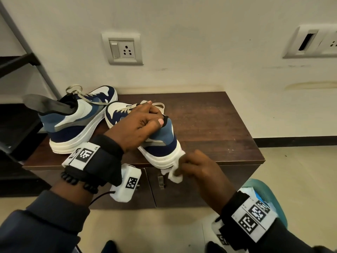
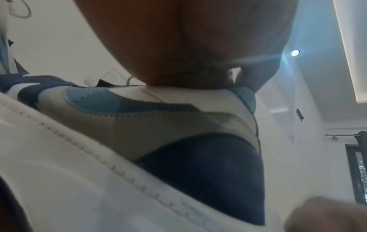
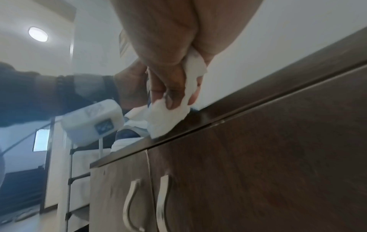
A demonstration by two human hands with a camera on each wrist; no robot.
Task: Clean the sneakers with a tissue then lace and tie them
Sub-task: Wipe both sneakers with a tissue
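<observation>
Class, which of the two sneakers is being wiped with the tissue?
The nearer sneaker, at the cabinet's front edge: left hand grips it, right hand presses tissue to its heel.

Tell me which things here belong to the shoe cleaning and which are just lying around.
In use: near sneaker, far sneaker, tissue, left hand, right hand.
Just there: cabinet, wall socket, rack.

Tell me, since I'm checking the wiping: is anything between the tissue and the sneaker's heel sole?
Nothing visible. The right hand pinches the tissue right against the heel sole of the sneaker, which the left hand holds.
</observation>
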